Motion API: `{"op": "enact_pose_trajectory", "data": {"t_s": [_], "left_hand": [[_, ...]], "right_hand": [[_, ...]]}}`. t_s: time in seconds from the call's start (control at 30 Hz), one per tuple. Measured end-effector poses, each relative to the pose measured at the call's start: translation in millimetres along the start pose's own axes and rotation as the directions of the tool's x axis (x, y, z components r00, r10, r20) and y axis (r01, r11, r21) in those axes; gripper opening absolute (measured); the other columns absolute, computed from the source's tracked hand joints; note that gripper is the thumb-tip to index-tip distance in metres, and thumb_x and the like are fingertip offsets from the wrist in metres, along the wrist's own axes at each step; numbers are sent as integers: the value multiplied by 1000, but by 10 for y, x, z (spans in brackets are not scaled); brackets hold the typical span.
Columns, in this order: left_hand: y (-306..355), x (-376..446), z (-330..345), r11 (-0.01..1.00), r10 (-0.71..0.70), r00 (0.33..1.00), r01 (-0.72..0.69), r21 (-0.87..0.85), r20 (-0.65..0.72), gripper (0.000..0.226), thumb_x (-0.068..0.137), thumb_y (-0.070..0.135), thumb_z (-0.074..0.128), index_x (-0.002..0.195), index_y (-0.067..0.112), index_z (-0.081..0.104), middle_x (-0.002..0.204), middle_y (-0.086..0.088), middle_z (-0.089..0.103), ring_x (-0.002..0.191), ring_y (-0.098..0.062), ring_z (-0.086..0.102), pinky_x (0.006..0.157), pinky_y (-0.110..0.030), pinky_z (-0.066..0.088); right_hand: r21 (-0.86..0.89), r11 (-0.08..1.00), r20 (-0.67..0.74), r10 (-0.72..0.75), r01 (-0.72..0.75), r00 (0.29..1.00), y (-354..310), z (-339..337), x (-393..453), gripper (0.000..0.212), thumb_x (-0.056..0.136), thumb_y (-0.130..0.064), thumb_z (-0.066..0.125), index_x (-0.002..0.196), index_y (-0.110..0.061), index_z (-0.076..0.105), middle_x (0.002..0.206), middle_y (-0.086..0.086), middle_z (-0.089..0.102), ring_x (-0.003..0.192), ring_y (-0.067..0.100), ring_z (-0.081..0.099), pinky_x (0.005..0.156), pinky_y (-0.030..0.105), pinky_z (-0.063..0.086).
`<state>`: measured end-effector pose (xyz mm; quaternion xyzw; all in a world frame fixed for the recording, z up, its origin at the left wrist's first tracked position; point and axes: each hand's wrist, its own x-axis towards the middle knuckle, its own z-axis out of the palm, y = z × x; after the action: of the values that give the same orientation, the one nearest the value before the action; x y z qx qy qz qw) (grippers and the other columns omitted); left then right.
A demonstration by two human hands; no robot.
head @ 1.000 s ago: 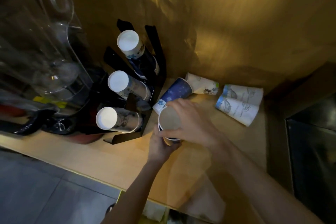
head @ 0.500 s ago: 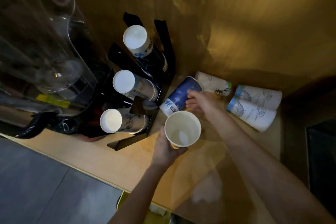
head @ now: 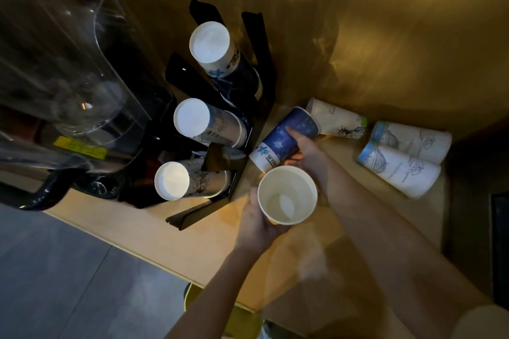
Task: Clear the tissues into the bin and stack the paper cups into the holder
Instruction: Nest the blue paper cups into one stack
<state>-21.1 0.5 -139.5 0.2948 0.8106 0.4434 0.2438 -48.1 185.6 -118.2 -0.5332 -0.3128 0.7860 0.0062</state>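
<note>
My left hand [head: 257, 221] grips an upright white paper cup [head: 287, 195], mouth up, over the wooden counter. Just behind it my right hand [head: 305, 150] closes around a blue paper cup [head: 286, 137] lying on its side. A white cup with a green rim [head: 337, 121] lies behind the blue one. Two more white cups, one [head: 411, 139] above the other [head: 399, 169], lie on their sides at the right. The black cup holder [head: 209, 209] at the left carries three slanted stacks of cups, white bases facing me. No tissues are in sight.
A clear-jug appliance [head: 71, 69] with a dark base fills the left side. The golden wall [head: 385, 36] closes the back. The counter's front edge [head: 143, 252] drops to grey floor. A dark surface [head: 500, 250] borders the right. Something yellow [head: 242, 322] shows below the counter.
My right hand let go of the white cup's rim, reached back and closed on the blue cup. My left hand tilted the white cup's mouth up toward me.
</note>
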Motion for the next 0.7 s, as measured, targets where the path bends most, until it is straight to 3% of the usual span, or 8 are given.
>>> {"op": "enact_pose_trajectory", "data": {"t_s": [0.1,0.17,0.3,0.47,0.57,0.7], "left_hand": [[5,6,-2,1000,9,1000,-9,9,8,90,53,51,69,125,3,44,117,-12,57,101,4,42,82,8,29],[9,3,2,1000,12,1000,-12,13,10,90,53,50,70,125,4,43,117,-13,56,102,3,42,82,8,28],[3,4,4,1000,-6,1000,6,12,-3,90,50,47,73,125,6,43,117,-5,53,106,-5,45,81,10,27],[-26,13,21,1000,-14,999,14,-3,-34,86,51,13,88,124,5,42,116,-5,53,106,-13,46,80,-6,32],[10,3,12,1000,10,999,-10,-24,-31,90,53,10,87,127,7,38,115,4,46,108,-9,43,83,-10,31],[70,-9,0,999,23,999,-25,-39,-34,91,55,6,86,130,3,34,116,3,43,109,-9,39,81,-7,28]], "right_hand": [[61,998,31,28,-30,999,20,-59,18,89,65,-45,77,133,-4,38,139,20,48,126,35,47,112,45,34],[72,997,53,-11,7,999,-11,-63,-76,78,74,-43,71,132,-2,38,139,19,47,129,35,44,112,44,33],[20,996,120,-90,88,989,-115,-43,-340,71,81,-46,61,131,-1,39,120,20,55,109,34,54,97,42,42],[63,980,221,-199,189,955,-287,-41,-881,55,84,-44,56,123,-8,45,110,13,60,100,28,60,89,40,47],[114,916,252,-402,385,880,-345,-132,-1241,41,78,-38,61,112,-16,53,101,5,66,84,18,69,76,34,54],[-110,644,252,-718,757,648,-251,-328,-1660,42,76,-24,69,114,-20,54,104,-4,67,90,3,68,70,14,53]]}}
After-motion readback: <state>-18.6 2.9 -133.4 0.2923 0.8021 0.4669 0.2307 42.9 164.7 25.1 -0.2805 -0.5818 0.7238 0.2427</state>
